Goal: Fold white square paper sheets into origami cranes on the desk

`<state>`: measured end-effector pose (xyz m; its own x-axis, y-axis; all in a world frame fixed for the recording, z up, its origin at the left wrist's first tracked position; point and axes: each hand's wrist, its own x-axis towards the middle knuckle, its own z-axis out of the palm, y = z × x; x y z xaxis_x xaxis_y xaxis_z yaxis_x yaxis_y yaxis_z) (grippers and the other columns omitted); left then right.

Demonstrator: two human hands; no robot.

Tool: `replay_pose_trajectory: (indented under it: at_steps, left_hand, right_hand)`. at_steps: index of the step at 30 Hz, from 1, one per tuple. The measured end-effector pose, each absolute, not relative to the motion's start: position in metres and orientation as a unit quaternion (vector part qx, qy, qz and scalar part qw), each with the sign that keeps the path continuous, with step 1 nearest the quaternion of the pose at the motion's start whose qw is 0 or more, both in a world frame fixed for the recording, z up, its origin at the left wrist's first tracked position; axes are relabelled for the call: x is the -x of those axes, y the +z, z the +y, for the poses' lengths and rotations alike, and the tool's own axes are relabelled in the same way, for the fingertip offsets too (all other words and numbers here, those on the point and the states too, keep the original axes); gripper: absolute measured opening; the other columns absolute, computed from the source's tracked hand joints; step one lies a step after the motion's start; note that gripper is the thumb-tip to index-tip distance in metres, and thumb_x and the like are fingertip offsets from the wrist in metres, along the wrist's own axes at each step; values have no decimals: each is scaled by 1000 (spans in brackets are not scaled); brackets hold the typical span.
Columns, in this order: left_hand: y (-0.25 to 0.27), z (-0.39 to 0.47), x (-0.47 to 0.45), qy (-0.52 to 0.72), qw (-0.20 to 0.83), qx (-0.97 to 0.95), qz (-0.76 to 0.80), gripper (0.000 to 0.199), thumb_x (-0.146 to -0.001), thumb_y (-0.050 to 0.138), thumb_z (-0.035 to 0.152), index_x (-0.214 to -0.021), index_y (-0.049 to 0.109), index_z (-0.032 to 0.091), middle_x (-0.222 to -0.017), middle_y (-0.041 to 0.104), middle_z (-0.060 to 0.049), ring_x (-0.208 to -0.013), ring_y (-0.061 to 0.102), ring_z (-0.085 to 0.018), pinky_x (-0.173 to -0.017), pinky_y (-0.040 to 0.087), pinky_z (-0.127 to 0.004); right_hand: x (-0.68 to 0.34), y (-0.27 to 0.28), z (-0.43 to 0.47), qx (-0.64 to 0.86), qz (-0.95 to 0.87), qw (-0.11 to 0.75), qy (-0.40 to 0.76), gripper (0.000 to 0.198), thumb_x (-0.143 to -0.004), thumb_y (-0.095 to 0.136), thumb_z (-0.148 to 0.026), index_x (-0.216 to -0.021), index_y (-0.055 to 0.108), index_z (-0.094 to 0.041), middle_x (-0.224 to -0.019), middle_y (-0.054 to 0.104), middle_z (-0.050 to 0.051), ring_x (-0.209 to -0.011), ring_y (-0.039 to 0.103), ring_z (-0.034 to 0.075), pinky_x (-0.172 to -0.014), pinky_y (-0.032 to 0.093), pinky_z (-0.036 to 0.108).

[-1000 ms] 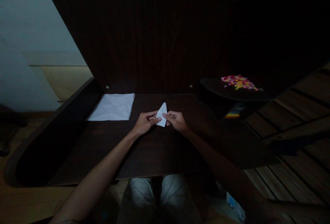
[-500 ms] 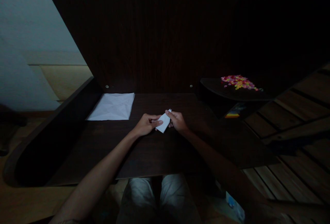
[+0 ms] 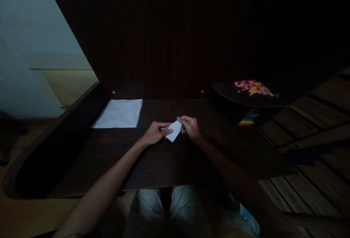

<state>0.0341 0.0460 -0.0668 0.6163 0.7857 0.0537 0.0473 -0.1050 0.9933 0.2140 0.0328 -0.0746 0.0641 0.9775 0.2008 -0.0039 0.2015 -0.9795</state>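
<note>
A small folded piece of white paper [image 3: 174, 130] is held between my two hands above the dark wooden desk [image 3: 164, 161]. My left hand [image 3: 156, 133] is closed on its left side, with the thumb lying flat across the front. At the paper's upper right corner, my right hand [image 3: 190, 126] pinches the edge between thumb and fingers. The fingers behind the paper are partly hidden. To the left, close to the back panel, lies a stack of white paper sheets [image 3: 120, 114] with crease lines on the top one.
A raised side board [image 3: 54, 139] borders the desk on the left, and a tall dark panel [image 3: 153, 41] stands behind it. On a small rounded shelf [image 3: 229, 93] at right lies a pile of pink, red and yellow bits [image 3: 255, 87]. Wooden slats [image 3: 306, 194] lie further right.
My right hand has shifted slightly right, its thumb now at the paper's upper corner, and the small tip that stuck up there no longer shows. My left hand keeps its hold.
</note>
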Motion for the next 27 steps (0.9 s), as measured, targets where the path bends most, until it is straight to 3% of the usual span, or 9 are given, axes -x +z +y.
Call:
replay_pose_trajectory:
  at_steps: [5,8,11,16,27]
  left_hand:
    - [-67,46,-35,317,593,-675,304,40,-72,69,34,-103,70,10,-67,66,-3,-54,53,-11,-50,41,-22]
    - [-68,47,-37,359,595,-647,315,40,-69,71,34,-101,69,10,-69,65,-3,-56,55,-12,-49,43,-22]
    - [-66,49,-38,424,577,-612,334,42,-66,74,34,-100,65,11,-66,62,0,-56,57,-12,-50,47,-23]
    - [-61,49,-37,488,560,-572,347,47,-64,76,31,-102,52,15,-65,61,3,-53,58,-11,-49,49,-22]
    - [-67,52,-38,493,597,-574,267,48,-65,75,21,-101,44,20,-86,61,0,-65,64,-11,-62,55,-26]
  right_hand:
    - [-214,-74,32,462,-539,566,419,40,-76,63,-47,-51,52,-17,-39,47,-4,-33,41,6,-33,28,19]
    - [-213,-72,31,461,-536,554,439,37,-74,63,-51,-62,55,-17,-44,50,-5,-35,43,7,-32,30,18]
    - [-211,-70,28,463,-553,499,481,37,-68,68,-52,-70,56,-17,-51,57,-4,-40,47,8,-33,32,17]
    - [-205,-69,26,445,-601,428,507,37,-67,70,-50,-64,55,-16,-54,59,-1,-45,49,7,-38,32,17]
    - [-209,-76,30,443,-617,462,458,37,-77,59,-49,-58,52,-17,-49,52,-3,-41,42,6,-40,31,19]
